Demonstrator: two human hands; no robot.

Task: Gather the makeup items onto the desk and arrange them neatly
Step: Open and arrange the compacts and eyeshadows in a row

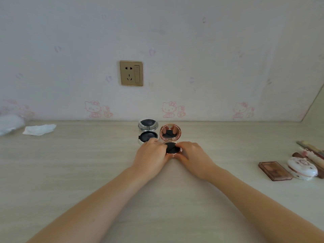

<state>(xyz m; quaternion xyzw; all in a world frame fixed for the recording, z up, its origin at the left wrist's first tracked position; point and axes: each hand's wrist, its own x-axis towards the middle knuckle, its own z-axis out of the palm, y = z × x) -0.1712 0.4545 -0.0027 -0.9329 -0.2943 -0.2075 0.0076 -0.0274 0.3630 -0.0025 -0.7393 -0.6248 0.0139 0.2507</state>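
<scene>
An open rose-gold cushion compact (171,135) stands near the back of the desk, its mirror lid upright and a black puff in its base. My left hand (151,154) and my right hand (192,155) grip the base from both sides, fingertips on its rim. Just left of it sits an open silver compact (148,131) with a dark puff. At the far right lie a brown palette (274,171), a round white floral case (302,168) and several slim sticks (311,151).
A crumpled white tissue (39,129) and a clear plastic bag (10,124) lie at the back left. The pale wooden desk (87,163) meets the wall, which carries a gold socket (131,73).
</scene>
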